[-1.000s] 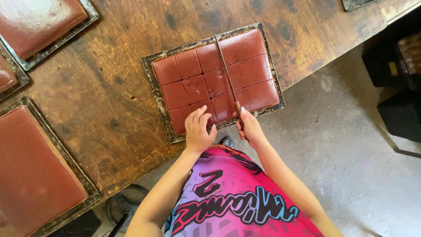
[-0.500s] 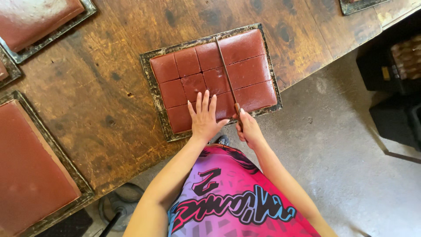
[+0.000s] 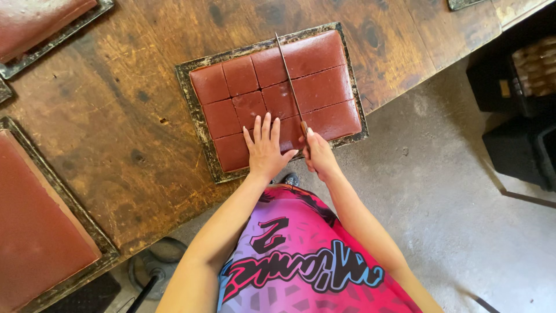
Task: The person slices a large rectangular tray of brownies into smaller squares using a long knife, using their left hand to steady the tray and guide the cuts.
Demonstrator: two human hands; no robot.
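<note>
The left hand [image 3: 265, 148] lies flat, fingers spread, on the red-brown slab [image 3: 272, 95] in its dark tray [image 3: 197, 113] near the table's [image 3: 116, 145] front edge. The right hand [image 3: 317, 155] grips a knife [image 3: 289, 81], blade laid across the slab along a cut line. Bare wood lies left of the tray; another tray [image 3: 87, 232] sits well apart.
</note>
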